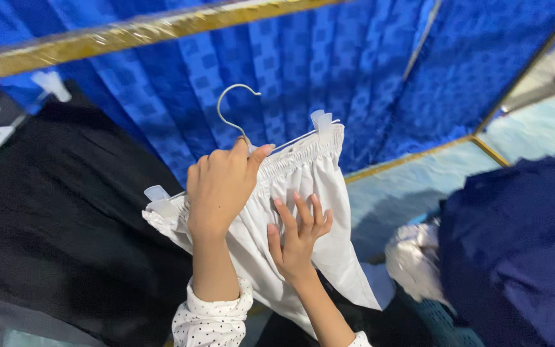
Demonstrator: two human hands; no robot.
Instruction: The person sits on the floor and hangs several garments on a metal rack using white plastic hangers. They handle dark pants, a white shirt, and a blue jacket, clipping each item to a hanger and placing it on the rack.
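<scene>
My left hand (220,186) grips the middle of a wire clip hanger (236,109), just under its hook. A white garment (303,193) with a gathered elastic waistband hangs from the hanger's two white clips (321,121). My right hand (298,234) lies flat against the white cloth below the waistband, fingers spread. Both wrists wear white sleeves with small dark dots. The hook hangs free in the air below a gold-coloured rail (130,32).
A black garment (52,212) hangs on the rail at the left, held by white clips. Blue patterned curtain (354,71) fills the background. A dark blue garment (521,250) hangs at the right. A crumpled white cloth (415,260) lies on a basket below it.
</scene>
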